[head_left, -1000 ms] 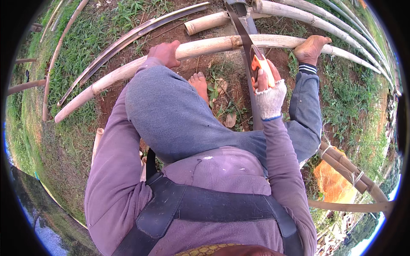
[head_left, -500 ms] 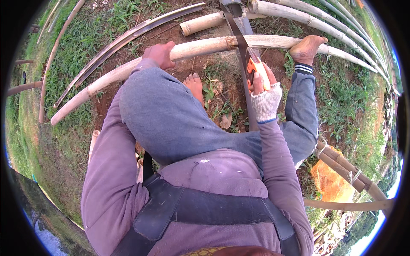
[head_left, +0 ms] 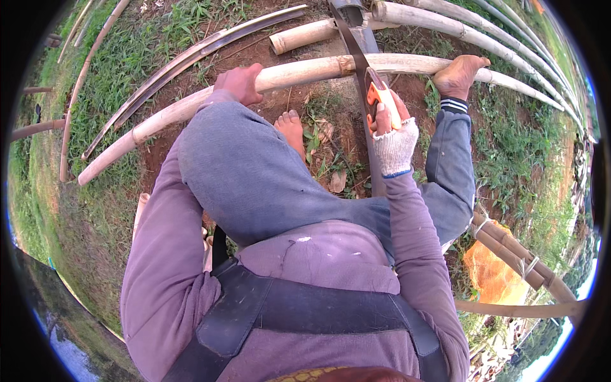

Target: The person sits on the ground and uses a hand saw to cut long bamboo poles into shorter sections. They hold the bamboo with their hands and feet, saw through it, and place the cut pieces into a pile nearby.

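left hand (head_left: 240,84) curled around bamboo pole (head_left: 305,72); gloved right hand (head_left: 396,130) clasping saw (head_left: 361,69), blade across pole near far end of grey beam (head_left: 368,40).

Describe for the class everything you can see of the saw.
The saw has a long, dark, metallic-looking blade and an orange handle with a paler face. The right hand, in a pale knitted glove, grips the handle. The blade points forward, crossing the bamboo pole just right of a brownish ring. Its teeth are too small to tell.
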`<state>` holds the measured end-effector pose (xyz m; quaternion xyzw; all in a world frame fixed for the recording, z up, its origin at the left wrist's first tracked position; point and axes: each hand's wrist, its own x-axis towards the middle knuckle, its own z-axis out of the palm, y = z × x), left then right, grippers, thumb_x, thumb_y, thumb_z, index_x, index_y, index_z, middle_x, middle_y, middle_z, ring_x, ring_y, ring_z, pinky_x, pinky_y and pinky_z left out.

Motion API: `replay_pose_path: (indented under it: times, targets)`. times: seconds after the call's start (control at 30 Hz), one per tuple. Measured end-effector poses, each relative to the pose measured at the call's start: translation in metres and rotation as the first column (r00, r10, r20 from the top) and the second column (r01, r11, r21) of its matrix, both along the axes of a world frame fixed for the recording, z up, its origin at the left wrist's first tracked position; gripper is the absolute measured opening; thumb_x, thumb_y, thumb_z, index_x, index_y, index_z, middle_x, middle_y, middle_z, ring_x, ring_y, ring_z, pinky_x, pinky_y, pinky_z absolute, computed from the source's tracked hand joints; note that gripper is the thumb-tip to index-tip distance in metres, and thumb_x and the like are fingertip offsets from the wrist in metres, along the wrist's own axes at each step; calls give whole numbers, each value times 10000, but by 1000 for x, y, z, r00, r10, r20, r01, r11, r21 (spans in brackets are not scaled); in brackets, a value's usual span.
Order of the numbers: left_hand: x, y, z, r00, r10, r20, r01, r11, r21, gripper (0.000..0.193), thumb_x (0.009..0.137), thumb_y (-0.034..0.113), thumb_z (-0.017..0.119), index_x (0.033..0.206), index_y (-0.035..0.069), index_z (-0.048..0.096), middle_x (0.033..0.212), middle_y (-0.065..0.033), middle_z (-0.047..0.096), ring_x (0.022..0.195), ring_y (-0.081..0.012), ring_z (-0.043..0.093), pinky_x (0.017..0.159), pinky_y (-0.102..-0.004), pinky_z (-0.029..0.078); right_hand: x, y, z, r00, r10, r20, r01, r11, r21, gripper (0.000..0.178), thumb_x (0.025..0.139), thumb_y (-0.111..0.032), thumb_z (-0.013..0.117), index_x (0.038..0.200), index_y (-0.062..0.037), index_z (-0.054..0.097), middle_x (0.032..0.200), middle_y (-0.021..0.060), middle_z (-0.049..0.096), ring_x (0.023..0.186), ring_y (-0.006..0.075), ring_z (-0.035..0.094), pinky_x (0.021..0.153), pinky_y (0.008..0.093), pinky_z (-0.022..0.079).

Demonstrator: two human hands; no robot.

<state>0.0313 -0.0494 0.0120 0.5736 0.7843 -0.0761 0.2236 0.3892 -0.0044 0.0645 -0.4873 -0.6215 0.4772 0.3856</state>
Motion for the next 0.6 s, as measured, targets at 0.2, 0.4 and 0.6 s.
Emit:
replay_pose_path:
  times: [0.2,0.4,0.6]
  targets:
    - [-15,-20,-7,997,75,-22,-75,997,7,662,778,373,885,1355,213,604,1206,-160,768,1169,-397,722,997,-518,573,111,-105,42,993,111,50,-105,988,-112,582,1080,-299,645,1533,40,512,1119,109,747,656,61,601,607,218,508]
    - [0,1,2,1000,27,-7,-27,1000,16,573,815,383,877,1273,175,603,1222,-150,770,1173,-393,726,1004,-519,571,-1,19,-9,995,4,98,-12,997,73,439,1054,-205,691,1416,37,640,1079,143,774,877,158,721,782,300,576]
    - [2,-4,-10,1000,-1,1,1,995,99,632,790,355,886,1328,199,593,1257,-146,751,1198,-385,714,1013,-508,566,50,-51,22,994,-12,108,1,995,96,434,1053,-154,672,1433,50,625,1146,135,771,934,149,710,834,302,576]
